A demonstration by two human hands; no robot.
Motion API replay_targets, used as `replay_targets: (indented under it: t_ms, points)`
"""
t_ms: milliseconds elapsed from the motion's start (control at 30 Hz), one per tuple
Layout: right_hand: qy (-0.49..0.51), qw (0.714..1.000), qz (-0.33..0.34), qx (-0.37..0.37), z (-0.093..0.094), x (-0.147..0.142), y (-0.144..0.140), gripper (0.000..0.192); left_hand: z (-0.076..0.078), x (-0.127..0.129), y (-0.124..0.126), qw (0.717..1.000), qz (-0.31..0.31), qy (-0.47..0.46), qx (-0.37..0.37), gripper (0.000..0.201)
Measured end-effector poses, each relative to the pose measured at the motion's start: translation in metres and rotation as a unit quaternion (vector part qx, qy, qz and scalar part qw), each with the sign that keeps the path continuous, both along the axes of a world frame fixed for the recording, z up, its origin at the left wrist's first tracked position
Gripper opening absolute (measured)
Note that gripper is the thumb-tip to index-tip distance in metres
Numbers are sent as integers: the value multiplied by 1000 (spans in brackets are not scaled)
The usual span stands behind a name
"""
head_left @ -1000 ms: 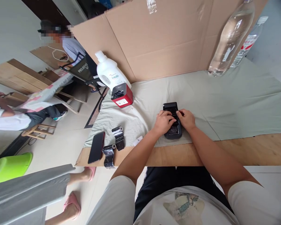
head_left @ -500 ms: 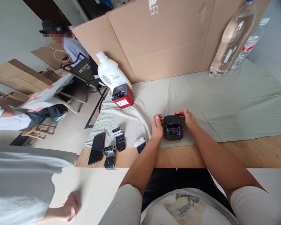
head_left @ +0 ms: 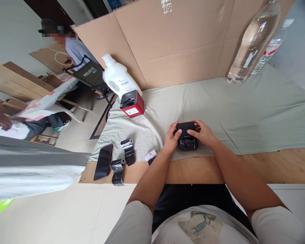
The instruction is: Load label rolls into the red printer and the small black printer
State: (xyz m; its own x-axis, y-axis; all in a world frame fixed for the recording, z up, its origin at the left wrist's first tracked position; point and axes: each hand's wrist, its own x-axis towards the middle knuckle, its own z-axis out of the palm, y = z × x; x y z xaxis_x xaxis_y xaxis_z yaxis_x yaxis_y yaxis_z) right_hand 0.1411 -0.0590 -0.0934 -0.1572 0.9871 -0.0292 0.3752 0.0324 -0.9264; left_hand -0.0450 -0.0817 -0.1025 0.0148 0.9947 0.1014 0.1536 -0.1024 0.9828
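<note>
A small black label printer sits on the pale green cloth near the table's front edge, its lid down. My left hand grips its left side, thumb on the lid. On the opposite side my right hand clasps the printer, fingers resting over the top. Both forearms reach in from below.
A red and black printer stands in front of a white jug at the left. A black phone, two black rolls and a small white roll lie front left. Clear bottles lean against a cardboard screen. A person in grey passes at the left.
The printer's lid, open a second ago, has been shut, and both hands have closed onto the top and sides. The person in grey at the left has moved further into view.
</note>
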Motion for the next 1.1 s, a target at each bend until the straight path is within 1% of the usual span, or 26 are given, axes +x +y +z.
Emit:
replay_targets:
  t_ms: [33, 100, 167, 200, 300, 467, 567, 633, 700, 767, 833, 900, 967, 1033, 1100]
  points:
    - [41, 999, -6, -2, -4, -1, 1, 70, 1, 2, -1, 998, -5, -55, -34, 68]
    - [107, 994, -13, -15, -10, -4, 3, 70, 2, 5, -2, 983, -15, -145, -114, 78]
    - [150, 987, -6, -51, -14, -4, 5, 68, 4, 8, -3, 966, -14, -194, -172, 84]
    - [163, 984, 3, -73, -15, -4, 6, 67, 4, 8, -3, 960, -11, -208, -186, 85]
    - [181, 977, 26, -111, -12, 0, 7, 65, 7, 8, -3, 957, -9, -226, -183, 84]
    - [182, 980, 17, -85, -4, 2, 2, 70, 10, 7, -5, 959, -21, -238, -153, 86]
    - [184, 980, -1, -77, -5, -6, -5, 68, 5, 9, -3, 963, -1, -233, -134, 88]
    - [173, 980, -14, -95, -7, -11, -7, 64, -1, 10, -1, 965, 19, -228, -125, 87]
    - [172, 978, -24, -118, -7, -11, -1, 59, -7, 12, 1, 965, 31, -226, -127, 83]
    - [185, 974, -46, -127, -5, -2, 17, 51, -11, 13, 2, 966, 27, -216, -138, 76]
    - [194, 969, -87, -128, 2, 21, 48, 41, -12, 14, 3, 971, 12, -173, -164, 66]
    - [197, 963, -125, -136, 11, 55, 88, 35, -11, 15, 2, 974, -11, -106, -199, 48]
    - [185, 951, -202, -142, 21, 95, 128, 33, -7, 16, 2, 972, -30, -53, -228, 32]
    - [144, 937, -289, -132, 28, 132, 162, 26, -4, 16, 2, 969, -36, -31, -241, 23]
    - [100, 929, -341, -104, 31, 163, 184, 19, -1, 17, 2, 969, -33, -19, -245, 20]
